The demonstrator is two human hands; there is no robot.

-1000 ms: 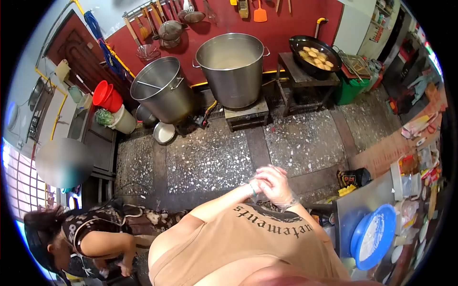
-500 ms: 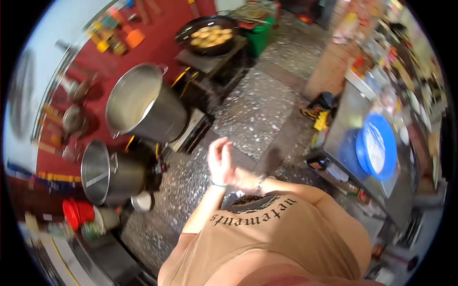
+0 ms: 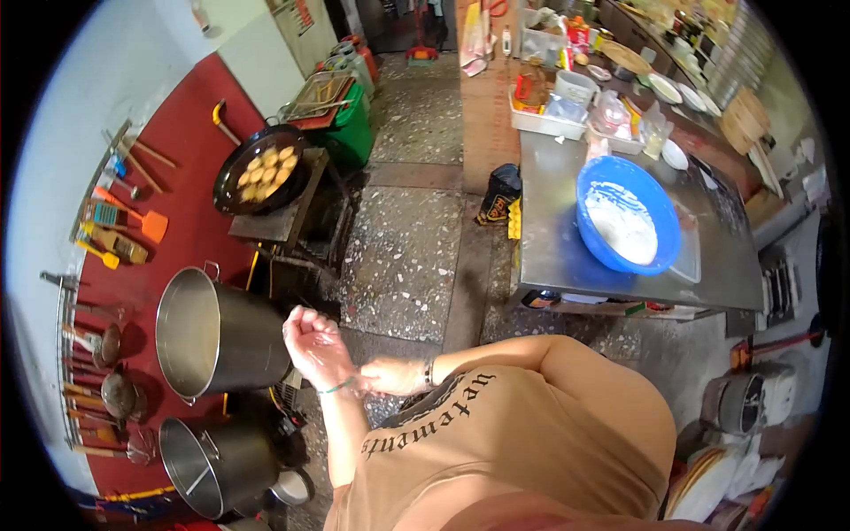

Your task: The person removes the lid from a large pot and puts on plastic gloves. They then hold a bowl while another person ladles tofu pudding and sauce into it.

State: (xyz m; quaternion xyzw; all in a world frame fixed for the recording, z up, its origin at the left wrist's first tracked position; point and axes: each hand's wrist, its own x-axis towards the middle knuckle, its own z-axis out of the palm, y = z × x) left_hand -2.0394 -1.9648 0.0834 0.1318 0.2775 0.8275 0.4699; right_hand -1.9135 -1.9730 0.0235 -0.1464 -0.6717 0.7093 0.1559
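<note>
My left hand [image 3: 317, 347] is raised palm-up beside the large pot [image 3: 252, 341], its fingers curled in with nothing visible in them. Around its wrist is a thin green band [image 3: 336, 387]. My right hand [image 3: 394, 376], with a dark band on its own wrist, reaches across to that wrist; its closed fingertips pinch at the green band. Both hands are in front of my brown shirt [image 3: 522, 425], above the speckled floor.
A black wok [image 3: 232, 181] with frying pieces stands on a low metal stand at upper left. A second pot [image 3: 243, 465] is at lower left. On the steel table [image 3: 553, 257] at right rests a blue basin [image 3: 589, 190] holding white stuff. A green bin [image 3: 354, 133] stands behind the wok.
The view has swung right, bringing the steel table to the upper middle; the co-worker is out of view. My clasped hands have parted, and my right fingers are now at my left wrist.
</note>
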